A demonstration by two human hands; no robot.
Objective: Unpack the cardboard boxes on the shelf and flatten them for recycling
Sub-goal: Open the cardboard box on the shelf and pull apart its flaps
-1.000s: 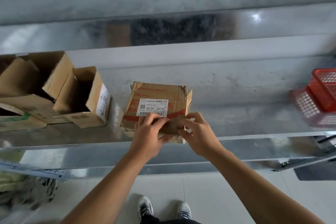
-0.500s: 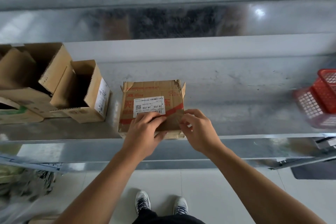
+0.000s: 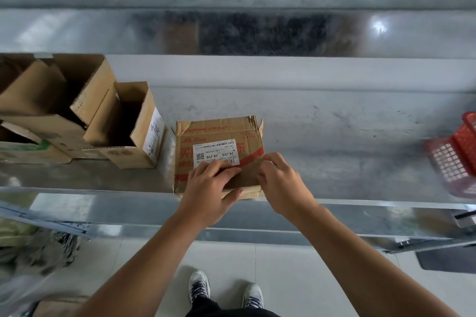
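Observation:
A brown cardboard box (image 3: pixel 219 134) with red print and a white shipping label lies low on the metal shelf (image 3: pixel 334 136), its near edge at the shelf's front lip. My left hand (image 3: pixel 208 188) holds that near edge, fingers on top below the label and thumb along the front. My right hand (image 3: pixel 283 185) pinches the box at its near right corner, fingers curled beside a strip of brown tape. To the left, an open box (image 3: pixel 123 121) lies on its side, and a larger open box (image 3: pixel 51 90) sits behind it.
A green-printed box (image 3: pixel 25 152) sits at the shelf's far left. A red plastic basket (image 3: pixel 456 159) stands at the right end. Below are a lower shelf edge, tiled floor, my shoes, a dark mat (image 3: pixel 445 260) and crumpled bags (image 3: pixel 33 247) at the left.
The labelled box was tilted with its far side raised a second ago; now it lies flatter on the shelf. Both hands stay at its near edge.

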